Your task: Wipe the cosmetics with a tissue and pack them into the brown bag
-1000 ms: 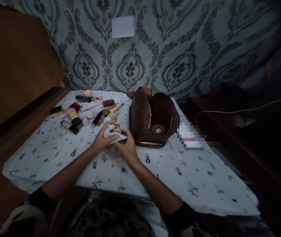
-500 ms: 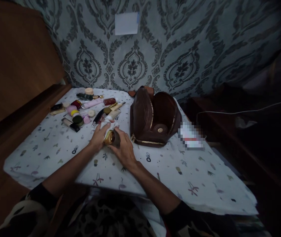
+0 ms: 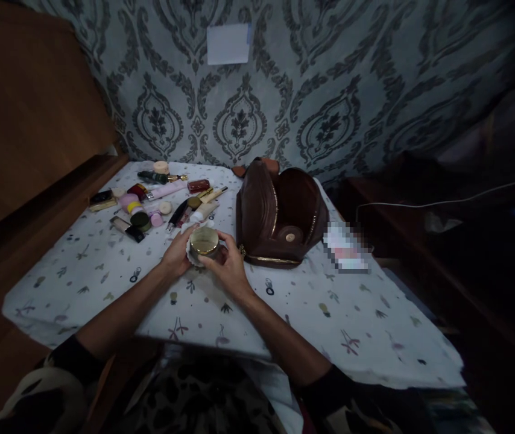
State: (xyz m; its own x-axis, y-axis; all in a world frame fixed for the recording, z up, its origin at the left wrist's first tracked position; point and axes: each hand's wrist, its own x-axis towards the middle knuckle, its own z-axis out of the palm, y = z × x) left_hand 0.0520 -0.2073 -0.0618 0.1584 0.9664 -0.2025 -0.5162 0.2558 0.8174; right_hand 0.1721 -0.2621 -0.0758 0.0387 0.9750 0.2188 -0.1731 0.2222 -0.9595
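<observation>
Between my hands, over the front half of the table, is a small round cosmetic jar (image 3: 204,240) with a shiny gold-coloured top tilted towards me. My right hand (image 3: 231,265) grips the jar from the right, thumb at its near side. My left hand (image 3: 176,252) is closed on a crumpled white tissue (image 3: 191,255), pressing it round the jar's left and lower side; most of its fingers are hidden behind. Just beyond them lies a pale squeeze tube (image 3: 204,211). To the right stands a brown leather bag (image 3: 257,208), unzipped and gaping.
Several cosmetics cover the table's left side, including a pink tube (image 3: 167,190), a dark green-lidded jar (image 3: 140,221) and a foundation bottle (image 3: 126,229). A blurred-out item (image 3: 347,248) lies right of the bag. A wooden panel (image 3: 35,90) borders the left; patterned wallpaper is behind.
The jar has turned in my hands, so its gold top now faces up towards me. My right hand has shifted its grip round the jar's side. The bag and cosmetics stay put.
</observation>
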